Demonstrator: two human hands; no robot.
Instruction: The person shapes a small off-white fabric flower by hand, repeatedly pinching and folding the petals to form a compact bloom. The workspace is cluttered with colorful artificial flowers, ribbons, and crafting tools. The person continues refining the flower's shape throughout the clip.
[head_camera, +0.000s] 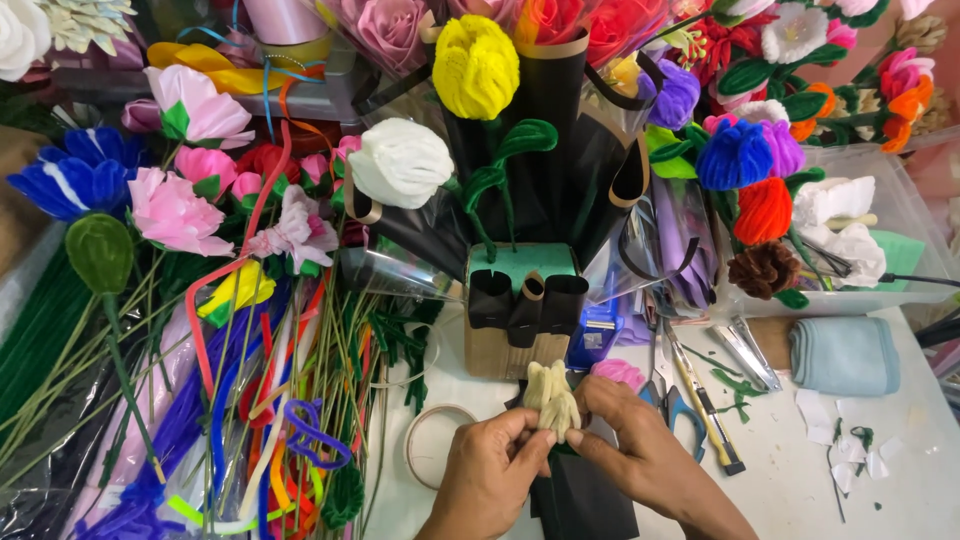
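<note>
Cream fuzzy flower (551, 399) pinched in the grip of both left hand (490, 470) and right hand (640, 450), below a brown cardboard box (497, 350).

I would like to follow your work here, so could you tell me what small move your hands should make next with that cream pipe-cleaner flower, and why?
Probably press the petals inward to close the bud. The cream pipe-cleaner flower is pinched between the left hand and the right hand over a black wrapping sheet, and its two upper petals stand apart at the tips.
</note>
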